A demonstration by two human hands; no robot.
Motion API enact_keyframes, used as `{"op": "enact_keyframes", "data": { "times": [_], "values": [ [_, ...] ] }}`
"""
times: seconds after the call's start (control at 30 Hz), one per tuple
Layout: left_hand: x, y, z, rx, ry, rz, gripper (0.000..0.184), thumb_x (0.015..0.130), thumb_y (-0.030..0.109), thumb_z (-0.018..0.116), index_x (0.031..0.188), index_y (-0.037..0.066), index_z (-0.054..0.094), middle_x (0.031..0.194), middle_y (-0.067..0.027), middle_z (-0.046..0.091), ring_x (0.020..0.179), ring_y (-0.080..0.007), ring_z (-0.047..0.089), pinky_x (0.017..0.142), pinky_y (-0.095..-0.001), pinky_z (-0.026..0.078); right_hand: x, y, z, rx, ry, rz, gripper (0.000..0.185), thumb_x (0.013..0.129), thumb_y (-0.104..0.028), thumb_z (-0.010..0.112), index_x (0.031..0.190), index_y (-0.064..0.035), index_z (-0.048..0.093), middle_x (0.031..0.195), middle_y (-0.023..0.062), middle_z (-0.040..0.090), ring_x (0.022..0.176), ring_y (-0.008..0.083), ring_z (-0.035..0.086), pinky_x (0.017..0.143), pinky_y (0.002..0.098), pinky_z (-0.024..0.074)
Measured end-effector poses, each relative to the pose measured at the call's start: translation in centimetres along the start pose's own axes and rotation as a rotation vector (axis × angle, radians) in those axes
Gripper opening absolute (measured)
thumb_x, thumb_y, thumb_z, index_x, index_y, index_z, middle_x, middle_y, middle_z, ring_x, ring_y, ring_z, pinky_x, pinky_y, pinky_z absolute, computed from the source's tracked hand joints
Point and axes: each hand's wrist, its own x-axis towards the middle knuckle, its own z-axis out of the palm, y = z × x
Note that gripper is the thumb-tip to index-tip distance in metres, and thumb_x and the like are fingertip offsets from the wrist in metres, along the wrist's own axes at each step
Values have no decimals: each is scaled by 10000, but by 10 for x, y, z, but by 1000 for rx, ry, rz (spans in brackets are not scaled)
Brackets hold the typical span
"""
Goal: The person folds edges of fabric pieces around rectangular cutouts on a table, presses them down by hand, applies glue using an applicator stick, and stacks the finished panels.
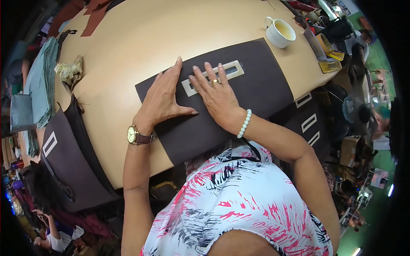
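A dark brown, leather-like sheet [256, 81] lies across the table in front of me. On it is a pale rectangular frame [234, 70] with a long narrow slot in the middle. My right hand [218, 96] lies flat with its fingers spread over the frame, covering part of it. My left hand [164, 96] rests on the sheet at the frame's left, thumb stretched wide from the fingers. Neither hand grasps anything.
A white cup [280, 33] of yellowish contents stands beyond the sheet on the wooden table [141, 30]. A crumpled yellowish lump [70, 70] sits at the left. Similar dark panels with pale frames hang over the left edge [72, 158] and right edge [305, 113].
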Motion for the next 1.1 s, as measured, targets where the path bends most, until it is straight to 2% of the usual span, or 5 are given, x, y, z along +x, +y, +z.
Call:
{"op": "enact_keyframes", "data": {
  "times": [0.23, 0.47, 0.57, 0.8, 1.1],
  "values": [
    [-3, -2, -9, 99, -66, -77, 1309, 441, 470, 850, 1440, 55, 113, 1377, -168, 386, 1291, -307, 355, 1057, -564, 208, 6, -7, 2, 73, 30, -47, 635, 882, -384, 446, 1438, -164, 232, 1478, 115, 214, 1355, 366, 177, 1089, 549, 50],
    [-3, -4, -9, 100, -108, -108, 1312, 424, 491, 844, 1441, 76, 128, 1428, -164, 310, 1326, -320, 289, 1068, -554, 204, -8, 33, 9, 848, 89, -304, 582, 742, 1, 484, 1298, -168, 472, 1452, 189, 226, 1323, 435, 201, 1039, 591, 181],
    [-3, 5, -11, 148, -94, -106, 1238, 447, 473, 845, 1421, 52, 208, 1393, -158, 368, 1318, -306, 309, 1059, -548, 205, -28, 71, 10, 885, 325, 42, 570, 740, -8, 489, 1298, -124, 461, 1434, 203, 255, 1300, 424, 251, 1037, 553, 208],
    [-50, 51, -5, 500, 178, -479, 937, 626, 389, 780, 1361, 21, 330, 1339, -195, 411, 1244, -367, 368, 1012, -537, 271, -129, 136, 73, 518, 382, 849, 587, 837, -153, 569, 1347, 19, 335, 1281, 226, 448, 1226, 363, 390, 1030, 462, 250],
    [-111, 105, 57, 103, 619, -655, 115, 854, 72, 608, 898, -12, 543, 1086, -172, 577, 953, -258, 562, 817, -297, 436, -129, 123, 77, 1201, 518, 803, 545, 806, 24, 570, 1317, 5, 384, 765, 40, 519, 656, 145, 497, 669, 272, 432]
  ]
}}
